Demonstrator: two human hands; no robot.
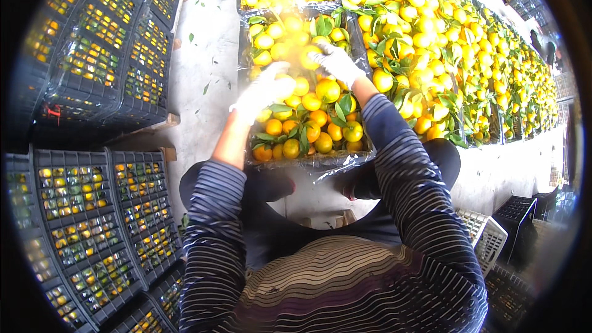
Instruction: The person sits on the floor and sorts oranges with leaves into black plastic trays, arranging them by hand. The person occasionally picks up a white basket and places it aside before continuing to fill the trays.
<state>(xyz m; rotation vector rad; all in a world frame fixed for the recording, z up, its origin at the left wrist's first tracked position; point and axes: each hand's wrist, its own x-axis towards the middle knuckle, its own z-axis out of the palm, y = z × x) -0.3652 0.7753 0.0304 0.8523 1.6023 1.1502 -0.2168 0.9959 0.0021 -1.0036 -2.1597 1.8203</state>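
Note:
A black crate lined with clear plastic film (314,163) stands before my knees, full of orange and yellow citrus fruits with green leaves (328,90). My left hand (268,90), in a white glove, lies over the fruits at the crate's left side; glare washes it out, and whether it grips a fruit is unclear. My right hand (336,62), gloved in white too, reaches in from the right, its fingers and thumb around a yellow citrus fruit (310,57) near the crate's middle.
Stacked black plastic crates of citrus (111,153) rise at the left on wooden pallets. Another filled crate (289,8) adjoins at the far end. Rows of crates heaped with leafy citrus (425,39) extend to the right. A white crate (488,240) and a black crate (514,215) lie at the lower right.

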